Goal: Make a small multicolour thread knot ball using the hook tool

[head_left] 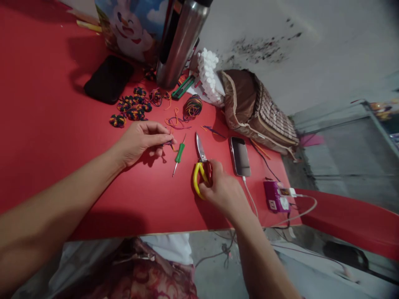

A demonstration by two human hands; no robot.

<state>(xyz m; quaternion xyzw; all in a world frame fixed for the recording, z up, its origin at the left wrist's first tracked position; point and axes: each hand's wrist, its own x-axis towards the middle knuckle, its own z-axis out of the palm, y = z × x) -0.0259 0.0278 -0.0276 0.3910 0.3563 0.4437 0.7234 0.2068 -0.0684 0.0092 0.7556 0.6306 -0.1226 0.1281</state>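
Note:
Between the fingertips of my left hand [146, 141] is a small piece of dark multicoloured yarn work [168, 143], mostly hidden by the fingers. A green-handled crochet hook [180, 153] lies on the table just right of that hand. My right hand [222, 187] is closed around the handles of the scissors [201, 151], one yellow and one red, with the blades pointing away from me. Beyond my hands sit a ball of multicoloured yarn [193, 106], loose yarn ends [177, 120] and a cluster of small crocheted pieces [134, 106].
On the red table [124, 203] are a black case [109, 79], a steel flask [183, 41], a green cutter [183, 87] and a brown bag [262, 108]. A phone [240, 155] on a white cable lies right of the scissors, near a purple power socket [276, 196].

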